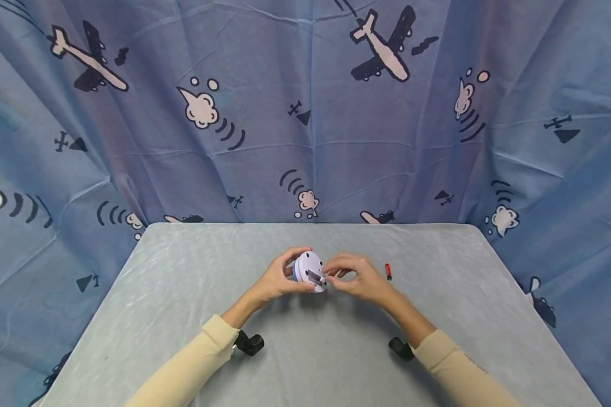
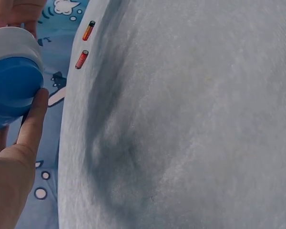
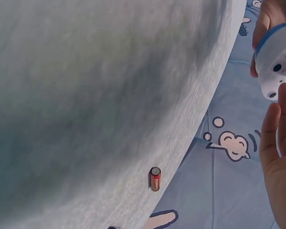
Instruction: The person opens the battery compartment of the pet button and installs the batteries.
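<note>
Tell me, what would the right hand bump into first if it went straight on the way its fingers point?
The right hand would most likely meet the round blue-and-white device that the left hand holds; whether the two already touch is unclear.

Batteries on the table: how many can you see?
2: an upper battery and a lower battery, both on the table in the left wrist view, slightly apart. The right hand or blue-and-white object could hide more.
</note>
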{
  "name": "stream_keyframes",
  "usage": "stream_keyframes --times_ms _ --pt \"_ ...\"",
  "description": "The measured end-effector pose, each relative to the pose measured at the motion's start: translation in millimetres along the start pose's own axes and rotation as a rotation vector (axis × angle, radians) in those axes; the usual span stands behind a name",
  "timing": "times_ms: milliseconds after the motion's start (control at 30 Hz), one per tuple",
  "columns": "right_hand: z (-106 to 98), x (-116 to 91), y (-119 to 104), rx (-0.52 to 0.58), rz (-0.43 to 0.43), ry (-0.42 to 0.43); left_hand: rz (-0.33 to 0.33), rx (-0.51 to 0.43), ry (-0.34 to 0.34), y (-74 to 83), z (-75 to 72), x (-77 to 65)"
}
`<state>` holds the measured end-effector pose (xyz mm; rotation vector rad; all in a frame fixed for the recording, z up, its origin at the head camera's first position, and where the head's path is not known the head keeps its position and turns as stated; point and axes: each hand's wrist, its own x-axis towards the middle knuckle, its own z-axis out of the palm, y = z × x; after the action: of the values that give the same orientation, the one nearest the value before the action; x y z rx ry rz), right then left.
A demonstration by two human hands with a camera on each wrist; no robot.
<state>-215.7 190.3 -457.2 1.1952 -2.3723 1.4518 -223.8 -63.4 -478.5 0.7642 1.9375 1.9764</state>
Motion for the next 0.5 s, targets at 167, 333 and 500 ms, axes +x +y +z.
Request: stream_keyframes --times_ms 167,333,500 --pt "3.8 2.1 -4.3 -0.027 0.018 -0.053 -0.010 0.002 0.003 0.7 2.1 0.8" --pt "6.0 2.1 -3.7 -0.053 0.049 -0.060 -0.020 0.005 0.007 0.9 3.7 0.6" --pt "6.2 2.3 -3.6 -0.066 0.059 -0.050 -0.030 0.004 0.012 1.2 4.4 0.5"
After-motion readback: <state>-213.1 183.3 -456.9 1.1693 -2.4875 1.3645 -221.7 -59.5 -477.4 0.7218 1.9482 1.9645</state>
